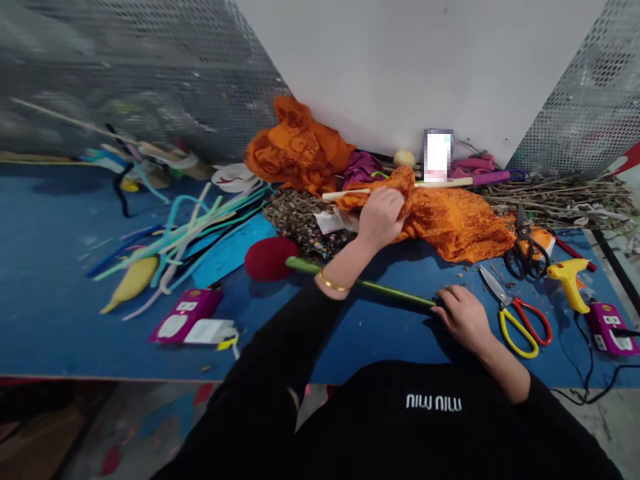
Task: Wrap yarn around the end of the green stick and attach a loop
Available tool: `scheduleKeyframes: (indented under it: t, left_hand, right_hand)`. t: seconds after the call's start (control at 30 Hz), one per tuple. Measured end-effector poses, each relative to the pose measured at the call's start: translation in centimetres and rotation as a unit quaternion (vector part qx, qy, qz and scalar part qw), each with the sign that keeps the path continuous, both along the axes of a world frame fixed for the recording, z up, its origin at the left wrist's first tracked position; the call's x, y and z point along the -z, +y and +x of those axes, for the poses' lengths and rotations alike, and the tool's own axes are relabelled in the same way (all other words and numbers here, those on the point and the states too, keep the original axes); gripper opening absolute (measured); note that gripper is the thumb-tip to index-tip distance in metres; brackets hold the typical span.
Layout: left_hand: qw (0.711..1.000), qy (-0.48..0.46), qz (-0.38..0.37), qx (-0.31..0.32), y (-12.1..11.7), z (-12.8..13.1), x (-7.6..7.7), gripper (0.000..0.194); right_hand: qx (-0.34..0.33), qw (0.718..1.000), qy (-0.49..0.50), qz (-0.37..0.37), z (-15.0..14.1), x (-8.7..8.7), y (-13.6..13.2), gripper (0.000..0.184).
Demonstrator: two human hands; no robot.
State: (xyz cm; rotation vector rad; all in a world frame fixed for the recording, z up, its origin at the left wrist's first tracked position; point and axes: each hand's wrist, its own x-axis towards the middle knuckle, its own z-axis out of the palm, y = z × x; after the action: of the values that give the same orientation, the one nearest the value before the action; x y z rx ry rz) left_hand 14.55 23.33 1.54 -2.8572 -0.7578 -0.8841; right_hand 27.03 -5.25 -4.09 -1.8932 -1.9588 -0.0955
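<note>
Right of centre, your right hand [464, 315] closes on the green rod [395, 294] at its end, seemingly steadying it; upper centre, your left hand [381, 217] touches orange cloth [457, 223], its grip hidden.

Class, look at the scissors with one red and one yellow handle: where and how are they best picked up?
I would take the scissors by the handle loops, coming from the table's near edge: the loops face the person, while the blades point away. The right hand is nearest, but should probably release the green stick first.
</note>
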Motion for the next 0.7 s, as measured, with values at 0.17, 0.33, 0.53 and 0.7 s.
scheduleKeyframes:
  t: [0.17, 0.33, 0.53, 0.7]
  left_hand:
    - [0.996, 0.01, 0.088, 0.03, -4.5, -3.3, 2.5, 0.023]
    - [0.99, 0.012, 0.126, 0.061, -6.0, -4.0, 3.0, 0.018]
    - [0.993, 0.083, 0.075, 0.044, -6.1, -3.3, 3.2, 0.009]
    - [0.993, 0.091, 0.063, 0.038, -6.2, -3.3, 3.0, 0.007]
  right_hand:
    - [-0.025, 0.999, 0.033, 0.009, -0.6, -0.2, 0.0, 0.023]
    - [-0.059, 0.996, 0.07, 0.008, -0.5, -2.6, -0.9, 0.022]
    - [-0.132, 0.991, 0.014, -0.026, 5.0, -12.7, 1.9, 0.024]
    - [0.008, 0.985, -0.172, 0.002, 12.1, -14.2, 15.3, 0.037]
